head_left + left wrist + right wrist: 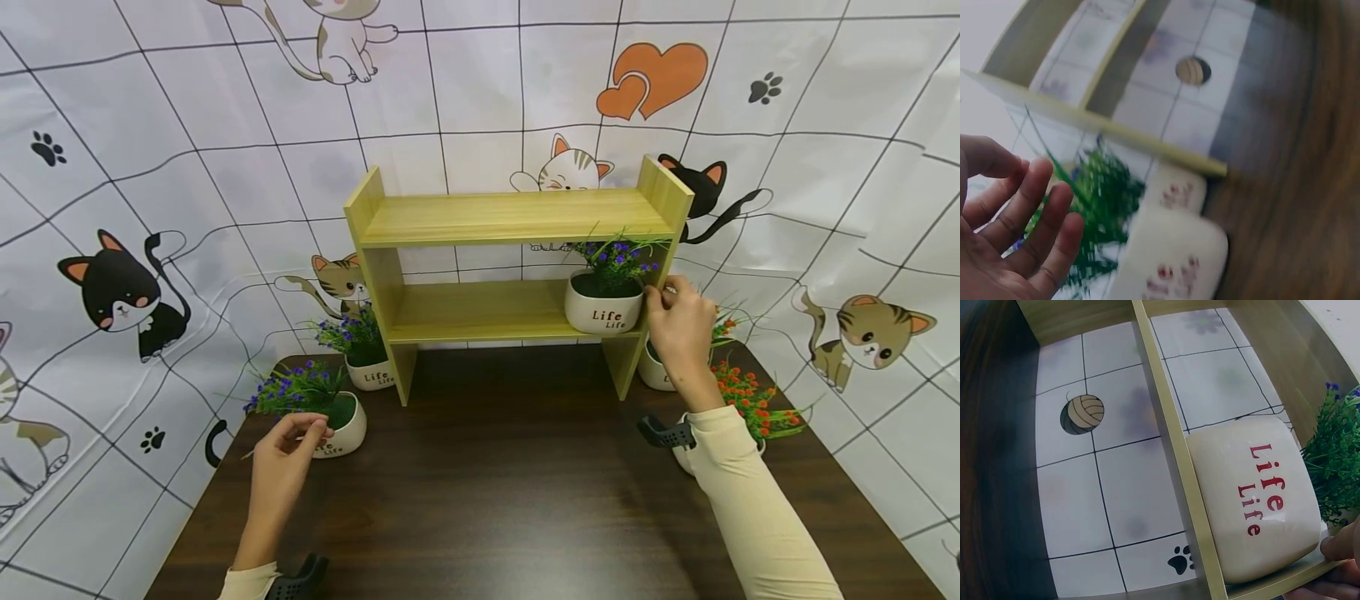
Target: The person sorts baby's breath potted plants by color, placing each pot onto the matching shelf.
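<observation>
A white pot [603,310] lettered "Life", with purple flowers, stands on the middle board at the right end of the wooden shelf [480,308]. My right hand [682,325] is at the shelf's right side panel; its thumb [1338,540] is right at the pot's edge, the other fingers lower by the panel. My left hand [288,450] is in front of a white pot [351,429] of purple flowers on the left of the table, fingers loosely bent. In the left wrist view its palm and fingertips show, holding nothing, with grass blades [1094,206] behind them.
Another purple-flowered pot [371,375] is beside the shelf's left leg. On the right, one pot [654,371] stands behind the right hand, and orange flowers [750,400] grow from another, partly hidden by the sleeve. The dark table [495,492] backs onto a cat-patterned wall sheet [480,100].
</observation>
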Available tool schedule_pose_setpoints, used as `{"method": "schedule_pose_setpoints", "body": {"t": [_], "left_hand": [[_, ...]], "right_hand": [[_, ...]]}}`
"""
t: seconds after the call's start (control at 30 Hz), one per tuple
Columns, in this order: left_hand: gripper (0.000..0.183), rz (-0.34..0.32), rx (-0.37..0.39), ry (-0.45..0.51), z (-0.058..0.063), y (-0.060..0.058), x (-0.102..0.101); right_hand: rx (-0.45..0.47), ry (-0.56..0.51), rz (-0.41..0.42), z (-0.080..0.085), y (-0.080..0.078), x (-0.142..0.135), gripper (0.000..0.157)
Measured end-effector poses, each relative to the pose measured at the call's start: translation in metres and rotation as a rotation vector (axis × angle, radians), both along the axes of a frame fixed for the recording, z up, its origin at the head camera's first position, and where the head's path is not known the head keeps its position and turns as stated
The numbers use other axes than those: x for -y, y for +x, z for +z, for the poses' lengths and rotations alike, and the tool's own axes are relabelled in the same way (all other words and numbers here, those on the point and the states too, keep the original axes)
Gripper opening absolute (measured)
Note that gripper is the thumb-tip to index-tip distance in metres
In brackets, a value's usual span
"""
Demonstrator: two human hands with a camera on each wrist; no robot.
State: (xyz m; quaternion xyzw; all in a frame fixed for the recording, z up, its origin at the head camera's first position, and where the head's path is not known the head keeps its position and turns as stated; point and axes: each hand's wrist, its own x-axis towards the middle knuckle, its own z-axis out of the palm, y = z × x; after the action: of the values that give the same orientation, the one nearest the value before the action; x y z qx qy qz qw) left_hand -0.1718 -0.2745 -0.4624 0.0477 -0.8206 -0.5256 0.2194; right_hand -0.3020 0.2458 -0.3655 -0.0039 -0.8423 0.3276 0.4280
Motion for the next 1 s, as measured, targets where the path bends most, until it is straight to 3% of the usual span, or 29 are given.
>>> {"method": "schedule_pose_setpoints", "body": {"t": [0.3, 0.43, 0.57, 0.7, 0.87, 1.0], "left_hand": [[0.018, 0.138, 0.094, -0.198, -0.022, 0.017, 0.032], [0.019, 0.204, 0.159, -0.269, -0.028, 0.017, 0.046], [0.026, 0.221, 0.241, -0.271, -0.033, 0.013, 0.056], [0.059, 0.128, 0.348, -0.184, -0.035, 0.006, 0.063], [0.107, -0.064, 0.461, -0.024, -0.041, -0.008, 0.071], [0.126, -0.167, 0.502, 0.027, -0.046, -0.019, 0.076]], "right_hand": [[0.002, -0.004, 0.002, -0.001, 0.0, 0.0, 0.023], [-0.002, -0.002, 0.0, -0.001, 0.0, 0.001, 0.022], [-0.007, -0.002, 0.003, -0.001, 0.001, 0.0, 0.022], [-0.014, -0.005, 0.009, -0.002, 0.001, 0.0, 0.022], [-0.012, -0.007, 0.011, -0.003, -0.001, -0.001, 0.022], [-0.018, -0.005, 0.012, -0.002, -0.001, -0.002, 0.023]]}}
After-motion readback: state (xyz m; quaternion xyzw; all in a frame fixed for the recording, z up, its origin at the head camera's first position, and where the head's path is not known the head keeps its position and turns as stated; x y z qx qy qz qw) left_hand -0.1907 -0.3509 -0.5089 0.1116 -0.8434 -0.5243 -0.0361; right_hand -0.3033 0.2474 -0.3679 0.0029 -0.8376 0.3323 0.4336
